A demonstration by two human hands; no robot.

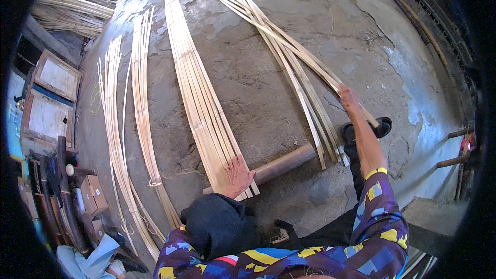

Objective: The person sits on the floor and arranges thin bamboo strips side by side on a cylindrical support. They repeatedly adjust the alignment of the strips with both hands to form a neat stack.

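Several long pale bamboo strips [199, 93] lie side by side in a flat row that runs away from me. My left hand [238, 176] rests flat on their near end, fingers spread. Beneath that end a round brown pole [284, 165] lies crosswise on the floor. Out to the right, my right hand [349, 98] is closed around the near part of one or more bamboo strips [315, 63]; how many cannot be made out. These cross over other loose bamboo strips [289, 72], whose near ends reach past the pole beside my foot.
To the left lie two long bundles of strips, the inner bundle [142, 103] and the outer bundle [114, 119]. A cardboard box [93, 195] and dark poles [67, 191] stand at the left edge. Another person's light-blue trouser leg [93, 258] shows lower left. More bamboo [77, 10] is piled far left.
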